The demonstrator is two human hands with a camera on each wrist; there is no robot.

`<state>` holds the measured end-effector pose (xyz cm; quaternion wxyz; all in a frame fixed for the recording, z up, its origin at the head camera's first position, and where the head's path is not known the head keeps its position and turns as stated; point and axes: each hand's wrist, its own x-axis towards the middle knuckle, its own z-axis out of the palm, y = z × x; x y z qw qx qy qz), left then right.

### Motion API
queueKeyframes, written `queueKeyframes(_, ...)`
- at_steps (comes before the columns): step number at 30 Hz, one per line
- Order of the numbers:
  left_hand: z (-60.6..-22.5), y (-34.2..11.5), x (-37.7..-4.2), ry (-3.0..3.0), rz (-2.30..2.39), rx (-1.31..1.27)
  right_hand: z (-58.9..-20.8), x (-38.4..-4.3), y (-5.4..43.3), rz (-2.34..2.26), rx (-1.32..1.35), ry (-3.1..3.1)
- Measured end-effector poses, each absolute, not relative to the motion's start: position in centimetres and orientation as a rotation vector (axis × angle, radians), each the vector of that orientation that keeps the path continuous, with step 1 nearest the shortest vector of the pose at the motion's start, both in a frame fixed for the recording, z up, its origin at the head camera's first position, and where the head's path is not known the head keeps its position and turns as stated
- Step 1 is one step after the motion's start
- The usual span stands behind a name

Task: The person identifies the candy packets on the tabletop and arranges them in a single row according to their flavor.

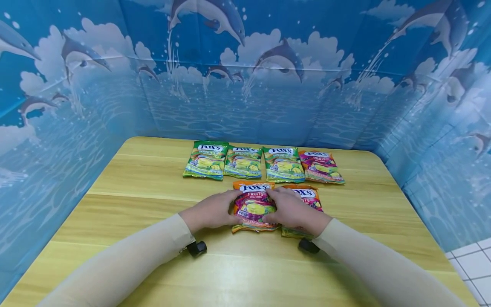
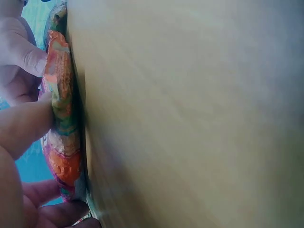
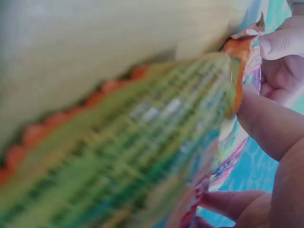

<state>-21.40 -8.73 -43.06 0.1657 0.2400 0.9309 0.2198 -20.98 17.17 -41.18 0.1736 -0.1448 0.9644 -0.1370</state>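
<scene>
I'm gripping the purple bag [image 1: 254, 208] by its sides with my left hand [image 1: 216, 209] and right hand [image 1: 293, 208], just left of a second bag [image 1: 313, 201] — the far four bags [image 1: 243, 162] are looking settled, this near pair seemingly awaiting finishing.

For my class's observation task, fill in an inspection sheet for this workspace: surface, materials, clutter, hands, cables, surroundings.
Surface: table with pale wood grain.
Materials: front-left Fruits packet between the hands; front-right Fruits packet partly hidden by an arm and hand; behind them, a row of three green Spring Tea packets and a back Fruits packet at its right end.
Clutter: nothing seen.
Hands: left hand and right hand grip opposite sides of the front-left packet.
Cables: nothing seen.
Surroundings: dolphin-print backdrop behind and at both sides; white tiles at lower right.
</scene>
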Motion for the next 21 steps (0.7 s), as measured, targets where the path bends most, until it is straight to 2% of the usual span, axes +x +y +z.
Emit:
queueKeyframes(6,-42.9,-8.7,-21.3,2.653,0.639,0.654,-41.1,-20.9,16.9,-0.318,-0.386,2.748)
queueKeyframes(14,-42.9,-8.9,-20.9,2.644,0.729,0.596,-41.0,-20.2,15.7,-0.562,-0.261,2.715)
queueKeyframes(21,-42.7,-9.9,-20.7,2.643,0.999,0.501,-41.0,-19.4,14.1,-0.710,-0.289,2.764)
